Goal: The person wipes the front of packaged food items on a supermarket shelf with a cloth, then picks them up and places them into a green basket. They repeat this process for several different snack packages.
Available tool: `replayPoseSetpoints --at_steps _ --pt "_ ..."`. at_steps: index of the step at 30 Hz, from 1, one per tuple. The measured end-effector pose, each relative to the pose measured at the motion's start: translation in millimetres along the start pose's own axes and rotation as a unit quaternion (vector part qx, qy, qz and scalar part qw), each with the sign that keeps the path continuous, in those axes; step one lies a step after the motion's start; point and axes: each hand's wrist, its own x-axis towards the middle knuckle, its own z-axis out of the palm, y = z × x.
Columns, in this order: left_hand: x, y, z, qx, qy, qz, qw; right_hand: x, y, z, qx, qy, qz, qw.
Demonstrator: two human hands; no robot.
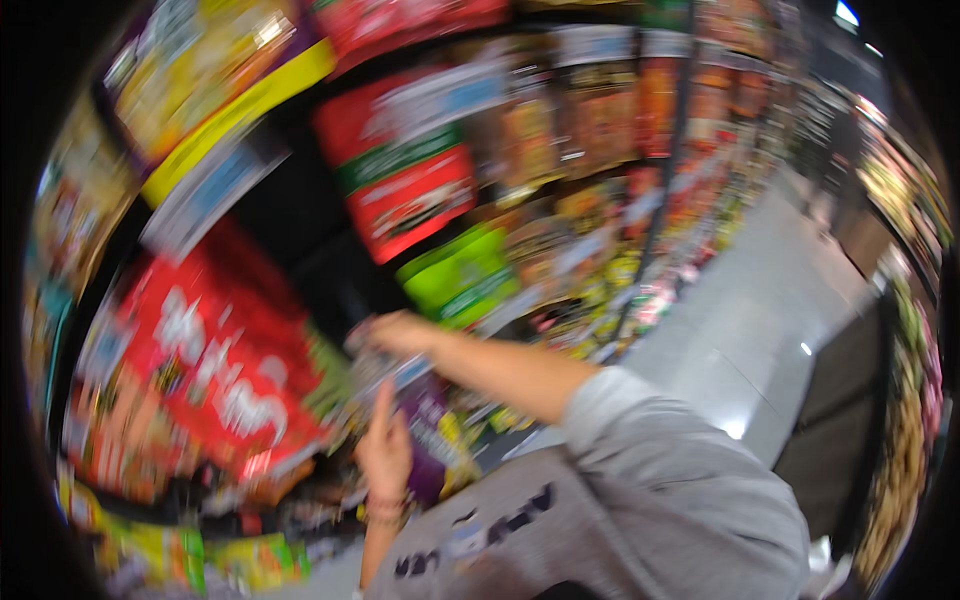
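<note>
My right hand (401, 335) reaches from a rolled grey sleeve to the front of the snack shelf, its fingers curled at a small pale, partly clear packet (367, 371). Blur hides whether the hand grips it. Just below, my left hand (386, 454) has its index finger raised towards the packet and holds nothing I can make out; a thin bracelet (385, 510) circles the wrist. Left of both hands is a large red bag (225, 360) with white lettering. A purple packet (424, 442) sits right of my left hand, and a bright green pouch (457, 274) stands above my right forearm.
A red pouch with a green band (409, 180) stands higher up, beside a dark shelf gap (315, 240). Price-tag strips (210, 195) edge the shelves. To the right runs the grey aisle floor (720, 337), with a dark display stand (832, 420) and a blurred person (829, 157) farther along.
</note>
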Motion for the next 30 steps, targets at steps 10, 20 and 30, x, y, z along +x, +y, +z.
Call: replayPoseSetpoints --at_steps 10,20,30 --pt "-1.6 3.8 -17.6 0.098 -0.055 -0.05 0.992 -37.1 -24.0 14.0 0.3 0.01 0.143 0.943" --pt "4.6 -3.9 -16.8 0.088 -0.061 -0.035 0.994 -40.2 -23.1 8.2 0.344 -0.021 0.157 0.926" --pt "0.9 -7.5 -15.1 0.096 -0.061 -0.024 0.993 -76.4 -37.6 7.0 0.365 -0.07 0.165 0.914"
